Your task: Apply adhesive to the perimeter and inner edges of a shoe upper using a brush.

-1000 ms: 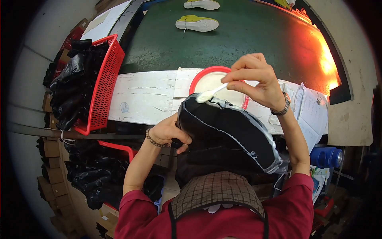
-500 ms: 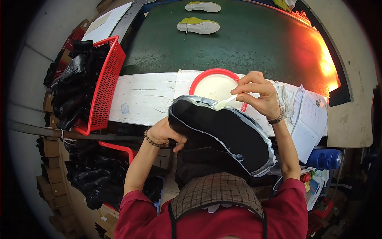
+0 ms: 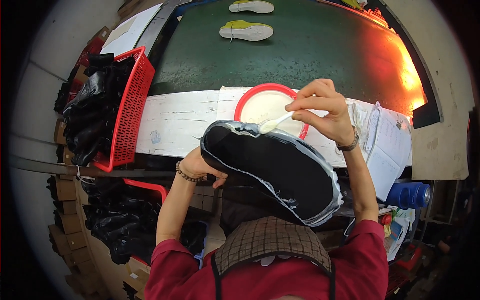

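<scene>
My left hand (image 3: 200, 167) grips a black boot (image 3: 270, 170) near its left end, bottom face turned up. Wet white glue coats the boot's far rim and right end, and frayed threads show along its near edge. Between the fingertips of my right hand (image 3: 324, 110) is a small white brush (image 3: 276, 122); its glue-covered head touches the far rim toward the left end. Just behind the boot sits a red-rimmed tub (image 3: 270, 87) of creamy white glue (image 3: 264, 106), partly covered by the boot and my right hand. My left fingers are partly hidden by the boot.
Beyond the white board (image 3: 177, 120) a green conveyor belt (image 3: 200, 60) carries two yellow shoes (image 3: 246, 32), beside a glowing orange heater (image 3: 407, 75). Red baskets (image 3: 131, 100) of black boots stand at left. Papers (image 3: 389, 155) and a blue bottle (image 3: 409, 195) are at right.
The brush has moved left along the boot's far rim. The boot has shifted slightly left and tilted a little, with my left hand still holding it.
</scene>
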